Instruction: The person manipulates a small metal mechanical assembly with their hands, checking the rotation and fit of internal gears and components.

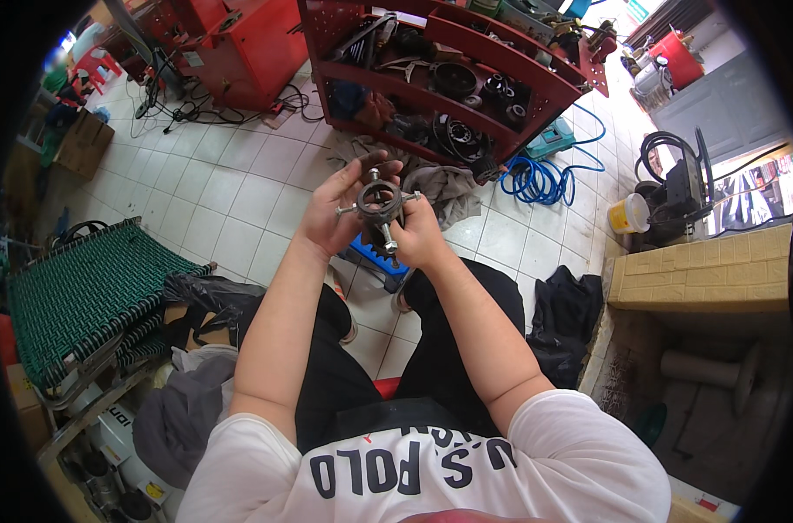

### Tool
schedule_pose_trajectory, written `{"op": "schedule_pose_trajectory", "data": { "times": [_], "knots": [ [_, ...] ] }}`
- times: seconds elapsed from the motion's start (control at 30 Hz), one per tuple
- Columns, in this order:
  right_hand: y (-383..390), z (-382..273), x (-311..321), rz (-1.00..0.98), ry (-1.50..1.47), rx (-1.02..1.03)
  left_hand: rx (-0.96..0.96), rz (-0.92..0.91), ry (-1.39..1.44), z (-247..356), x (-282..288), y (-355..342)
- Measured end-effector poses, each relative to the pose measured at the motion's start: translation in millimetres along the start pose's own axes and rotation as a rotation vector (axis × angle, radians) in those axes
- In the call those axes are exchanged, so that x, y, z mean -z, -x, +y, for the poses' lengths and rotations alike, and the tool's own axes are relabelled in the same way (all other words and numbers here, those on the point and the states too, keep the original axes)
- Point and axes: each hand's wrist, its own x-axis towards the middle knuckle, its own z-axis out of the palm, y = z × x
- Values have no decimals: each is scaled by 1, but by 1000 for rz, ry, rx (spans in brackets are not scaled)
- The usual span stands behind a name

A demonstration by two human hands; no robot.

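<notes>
Between my hands, above my knees, is a dark metal ring [380, 201] with several bolts sticking out around its rim. A larger bolt [388, 237] points toward me from its near side. My left hand [331, 207] cradles the ring from the left, its darkly stained fingers curving round the far side. My right hand [423, 234] grips it from the right, with the thumb side by the right-hand bolt. The underside of the ring and some fingertips are hidden. On the floor below lies a blue plastic case or tray [377, 254], partly covered by my hands.
Ahead stands a red tool cart [501, 48] loaded with metal parts. Grey cloth [453, 196] lies before it, and a coiled blue hose [536, 179] to its right. At left is a green woven folding bed [91, 283]; at right, a yellow padded ledge [701, 270] and black cloth [566, 309].
</notes>
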Motion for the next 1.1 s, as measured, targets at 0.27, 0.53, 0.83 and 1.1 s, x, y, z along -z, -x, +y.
{"op": "schedule_pose_trajectory", "data": {
  "times": [0.27, 0.53, 0.83, 1.1],
  "knots": [
    [0, 10, -8, -40, -77, -18, 66, -129, 19, -3, 52, -1],
    [3, 8, 2, -53, -28, -74, -55, 78, -71, -2, 10, -1],
    [2, 7, 1, -51, 17, 8, 35, 21, 68, -3, 8, -4],
    [2, 13, -1, -58, -73, -85, 22, 44, -35, -2, 32, -2]
  ]
}}
